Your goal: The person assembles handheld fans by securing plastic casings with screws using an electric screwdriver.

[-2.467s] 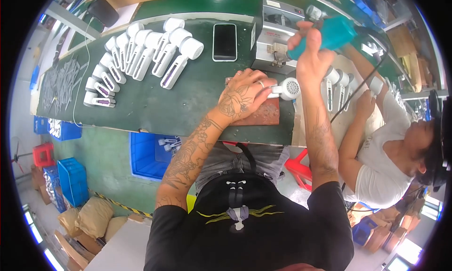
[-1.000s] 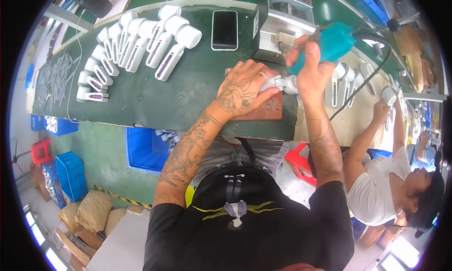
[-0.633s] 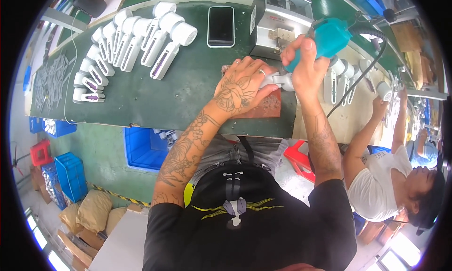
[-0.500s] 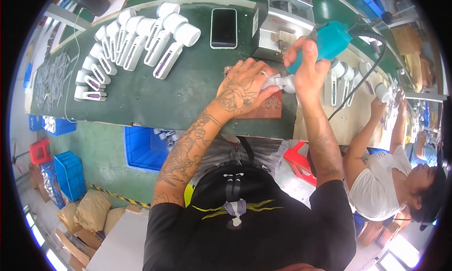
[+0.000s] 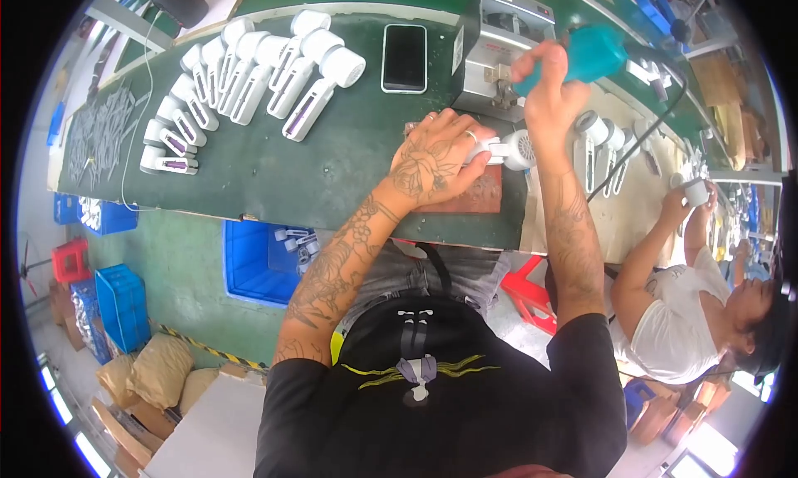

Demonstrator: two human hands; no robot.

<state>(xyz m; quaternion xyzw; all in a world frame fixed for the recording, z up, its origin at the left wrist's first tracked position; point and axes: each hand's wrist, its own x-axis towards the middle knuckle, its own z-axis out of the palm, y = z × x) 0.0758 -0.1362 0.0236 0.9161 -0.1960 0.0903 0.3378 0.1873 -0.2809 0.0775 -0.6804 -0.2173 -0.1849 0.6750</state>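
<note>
My left hand (image 5: 440,158) is closed around the handle of a white handheld device with a round grilled head (image 5: 521,149). It presses the device down over a reddish-brown mat (image 5: 470,197), with the head past the mat's right edge. My right hand (image 5: 550,91) is wrapped around a teal electric screwdriver (image 5: 592,56), raised above and beyond the head. The screwdriver's left end is beside the front of a grey metal box-shaped machine (image 5: 501,50), likely a screw feeder; its tip is hard to make out.
Several similar white devices (image 5: 303,104) with open handles stand in rows at the left. A phone (image 5: 405,58) lies behind my left hand. Loose grey strips (image 5: 104,133) are piled far left. More devices (image 5: 611,141) lie at right, near a co-worker's hands (image 5: 686,204). A black cable (image 5: 644,137) hangs there.
My right hand has lifted the screwdriver off the device and toward the metal machine, uncovering the grilled head. My left hand keeps its hold. The co-worker's held white piece has turned.
</note>
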